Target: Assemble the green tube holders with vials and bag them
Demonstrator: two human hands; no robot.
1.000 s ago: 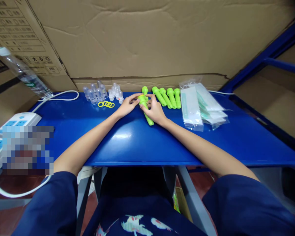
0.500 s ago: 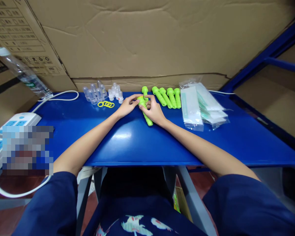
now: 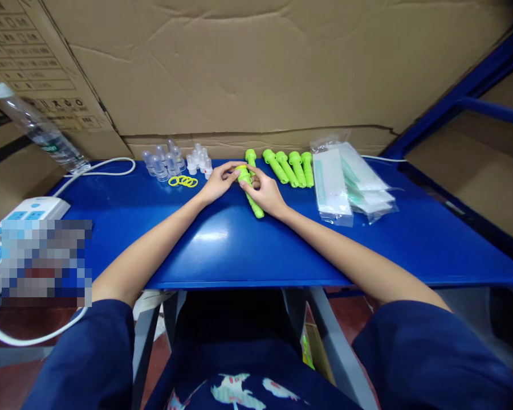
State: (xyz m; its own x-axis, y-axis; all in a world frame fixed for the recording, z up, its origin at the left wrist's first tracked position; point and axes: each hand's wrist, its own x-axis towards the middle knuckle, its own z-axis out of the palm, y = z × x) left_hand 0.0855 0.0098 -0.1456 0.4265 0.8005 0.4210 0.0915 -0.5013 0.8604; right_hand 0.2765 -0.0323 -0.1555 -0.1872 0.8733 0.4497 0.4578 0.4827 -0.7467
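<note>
Near the middle of the blue surface (image 3: 222,245), the left hand (image 3: 217,183) and right hand (image 3: 265,195) both close their fingers on one green tube (image 3: 250,193) lying flat. Left of that tube sit yellow rings (image 3: 183,181) and small clear vials (image 3: 173,159), contents unclear. Right of it lie more green tubes (image 3: 288,166) and sealed clear pouches (image 3: 350,179).

power strip (image 3: 23,213) part pixelated | green tube (image 3: 248,191) head covered by right hand (image 3: 267,193)
</note>
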